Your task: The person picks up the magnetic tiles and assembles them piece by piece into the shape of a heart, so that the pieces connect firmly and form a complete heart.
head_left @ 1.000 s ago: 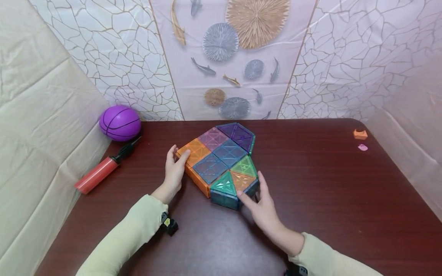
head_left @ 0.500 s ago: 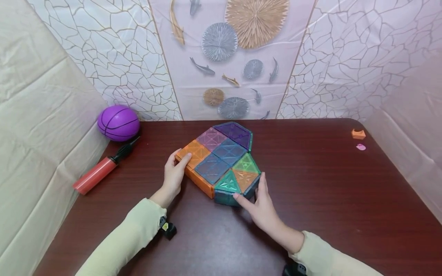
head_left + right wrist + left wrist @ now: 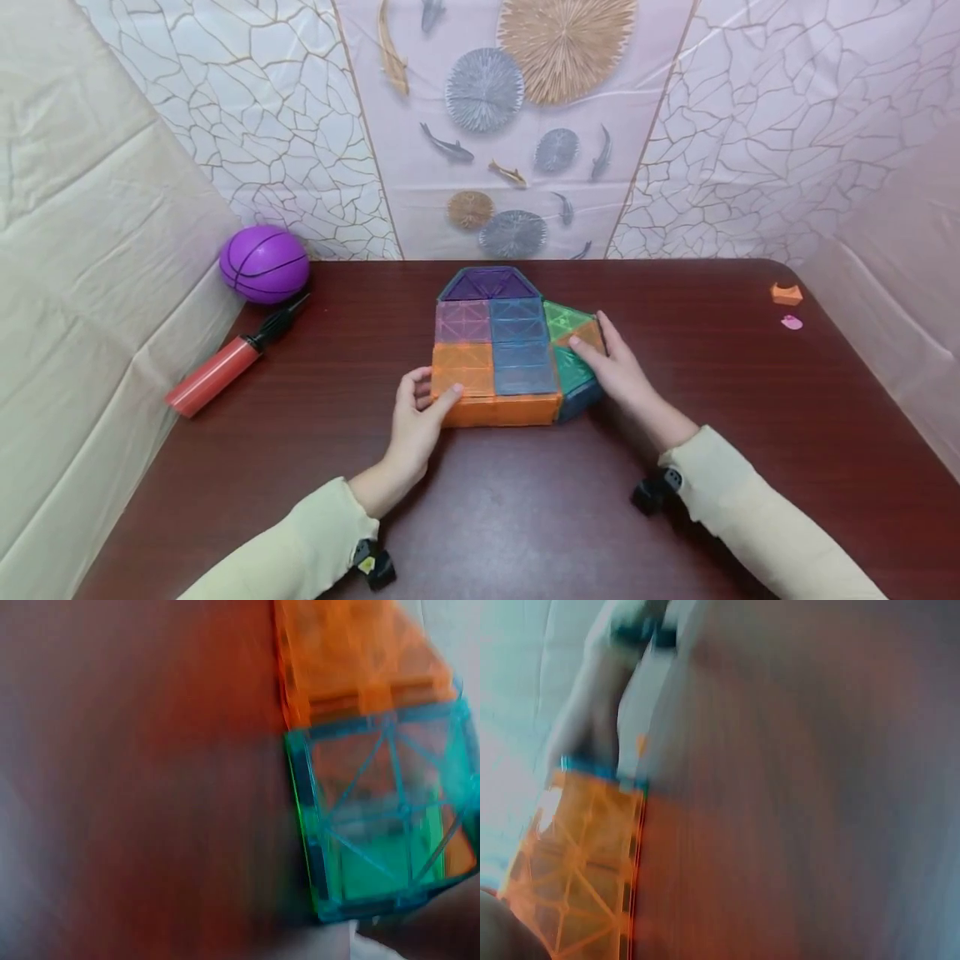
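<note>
Between both hands is a low, box-like structure of translucent magnetic tiles (image 3: 517, 367), with orange, blue, pink, purple and green faces. My left hand (image 3: 416, 421) grips its near left corner, thumb on top of an orange square. At the right, my right hand (image 3: 622, 371) holds the wing of triangular tiles, its thumb across the orange and green ones. An orange side tile (image 3: 577, 870) fills the lower left of the left wrist view. The right wrist view shows a teal square side tile (image 3: 390, 814) joined to an orange one (image 3: 360, 652).
At the back left of the dark wooden table (image 3: 720, 400) sit a purple ball (image 3: 265, 263) and a red hand pump (image 3: 217, 375). A small orange piece (image 3: 786, 293) and a pink piece (image 3: 791, 322) lie at the far right. Patterned cloth (image 3: 480, 167) hangs behind.
Both hands have turned the tile structure counterclockwise, so its orange side faces the near edge. My left hand has moved nearer and rightward; my right hand has gone farther back and right.
</note>
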`<action>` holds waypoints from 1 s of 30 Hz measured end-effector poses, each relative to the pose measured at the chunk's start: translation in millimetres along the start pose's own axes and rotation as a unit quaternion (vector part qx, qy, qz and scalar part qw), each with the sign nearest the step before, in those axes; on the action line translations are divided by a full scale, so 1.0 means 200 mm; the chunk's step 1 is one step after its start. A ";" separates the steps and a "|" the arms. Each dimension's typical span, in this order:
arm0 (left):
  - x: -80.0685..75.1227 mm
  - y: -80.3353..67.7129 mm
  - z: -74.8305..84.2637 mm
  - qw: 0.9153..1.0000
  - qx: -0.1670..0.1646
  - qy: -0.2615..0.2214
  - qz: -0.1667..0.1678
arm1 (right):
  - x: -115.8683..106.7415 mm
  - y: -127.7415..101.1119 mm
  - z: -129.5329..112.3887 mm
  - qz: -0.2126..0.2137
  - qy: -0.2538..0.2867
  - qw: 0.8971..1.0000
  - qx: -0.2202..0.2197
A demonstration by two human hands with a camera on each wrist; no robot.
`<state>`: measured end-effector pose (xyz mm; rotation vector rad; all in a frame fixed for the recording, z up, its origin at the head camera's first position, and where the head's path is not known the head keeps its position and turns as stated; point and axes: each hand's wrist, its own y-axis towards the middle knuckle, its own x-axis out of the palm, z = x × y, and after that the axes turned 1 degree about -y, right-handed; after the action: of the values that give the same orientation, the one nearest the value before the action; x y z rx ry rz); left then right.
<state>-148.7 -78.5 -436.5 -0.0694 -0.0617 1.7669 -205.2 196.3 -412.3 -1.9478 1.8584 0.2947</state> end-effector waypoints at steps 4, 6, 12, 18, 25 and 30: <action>0.06 -0.10 0.00 1.000 0.000 0.007 -0.017 | -0.09 0.12 0.03 -0.026 -0.020 0.999 -0.006; 0.09 -0.13 -0.01 1.000 0.004 0.008 -0.022 | -0.12 0.17 0.04 -0.040 -0.031 0.999 -0.012; 0.11 -0.15 0.00 0.999 -0.006 0.012 -0.034 | -0.16 0.22 0.05 -0.045 -0.041 0.998 -0.027; 0.06 0.00 0.03 0.999 0.002 0.004 -0.040 | -0.11 0.10 0.05 0.055 0.003 0.997 -0.056; 0.01 0.35 0.08 0.999 0.003 -0.035 -0.004 | 0.02 -0.12 0.02 0.115 0.037 0.993 -0.011; 0.05 0.48 0.06 0.998 -0.013 -0.032 -0.045 | 0.11 -0.21 -0.01 0.095 0.069 0.992 0.043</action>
<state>-245.6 -87.5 -432.8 -0.0277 -0.1320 1.6776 -161.9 175.9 -412.7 -1.7761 2.1145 0.1356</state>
